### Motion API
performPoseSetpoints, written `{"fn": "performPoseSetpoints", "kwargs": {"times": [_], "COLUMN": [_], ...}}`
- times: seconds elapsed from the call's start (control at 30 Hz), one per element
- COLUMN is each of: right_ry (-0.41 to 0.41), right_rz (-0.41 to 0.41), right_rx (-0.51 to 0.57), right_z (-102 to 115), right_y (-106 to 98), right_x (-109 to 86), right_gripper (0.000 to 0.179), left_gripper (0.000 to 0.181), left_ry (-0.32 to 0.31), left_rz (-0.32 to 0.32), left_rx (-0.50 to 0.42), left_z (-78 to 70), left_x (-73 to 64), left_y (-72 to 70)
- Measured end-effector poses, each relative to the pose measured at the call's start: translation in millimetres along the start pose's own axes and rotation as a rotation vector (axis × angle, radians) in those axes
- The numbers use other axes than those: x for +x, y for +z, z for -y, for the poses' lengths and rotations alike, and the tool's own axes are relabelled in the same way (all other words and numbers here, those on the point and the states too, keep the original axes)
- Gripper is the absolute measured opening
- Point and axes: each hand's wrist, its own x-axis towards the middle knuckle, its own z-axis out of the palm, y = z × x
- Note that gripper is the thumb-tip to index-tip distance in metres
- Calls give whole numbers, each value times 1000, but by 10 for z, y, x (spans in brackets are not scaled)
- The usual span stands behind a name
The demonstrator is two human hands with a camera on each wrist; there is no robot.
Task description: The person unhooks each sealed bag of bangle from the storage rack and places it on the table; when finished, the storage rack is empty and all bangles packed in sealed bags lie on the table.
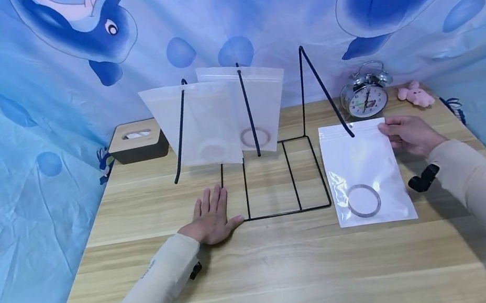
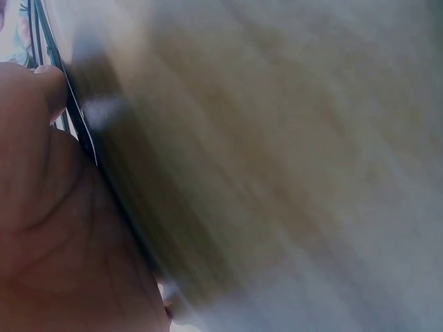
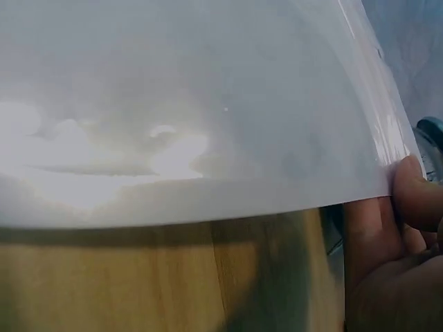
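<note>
My right hand pinches the upper right corner of a white zip bag between thumb and fingers. A thin grey ring shows through the bag's lower part. The bag's top edge, with a small hole, lies at the tip of the right arm of a black wire rack; whether the arm passes through the hole I cannot tell. Up close in the right wrist view, the bag spreads glossy beside the pinching thumb. My left hand rests flat with fingers spread at the rack base's front left corner.
Two more zip bags, a left one and a middle one, hang on the rack's other arms. Behind stand a tissue box, an alarm clock and a pink plush toy. A blue dolphin-print curtain surrounds the wooden table.
</note>
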Motion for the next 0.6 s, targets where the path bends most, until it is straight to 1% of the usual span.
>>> {"fn": "performPoseSetpoints", "kwargs": {"times": [0.07,0.1,0.13,0.2,0.3,0.33,0.37,0.47,0.53,0.6], "right_ry": [-5,-4,-8,-12,6,8,12,19,4,-16], "right_rz": [14,22,18,-3,-70,-99,-113,-141,-175,-209], "right_rx": [-30,-21,-42,-98,-164,-206,-216,-228,-306,-409], "right_z": [-32,-49,-63,-91,-150,-165,-174,-183,-182,-161], "right_y": [-2,-5,-13,-20,-8,4,13,37,39,60], "right_x": [71,98,125,168,200,208,215,229,243,242], "right_gripper": [8,7,7,7,7,10,15,40,51,56], "left_gripper": [92,92,92,92,93,93,92,92,93,93], "left_ry": [-2,-1,0,-2,1,1,2,-1,0,-3], "left_rz": [7,9,12,22,30,30,28,18,13,11], "left_rx": [-2,-1,-3,-3,-2,-2,-1,3,1,4], "left_z": [-1,-1,-4,-9,-13,-13,-11,-1,4,13], "left_x": [-14,-20,-21,-22,-17,-14,-12,-3,3,2], "left_y": [-7,-9,-13,-20,-8,-4,-1,6,10,6]}}
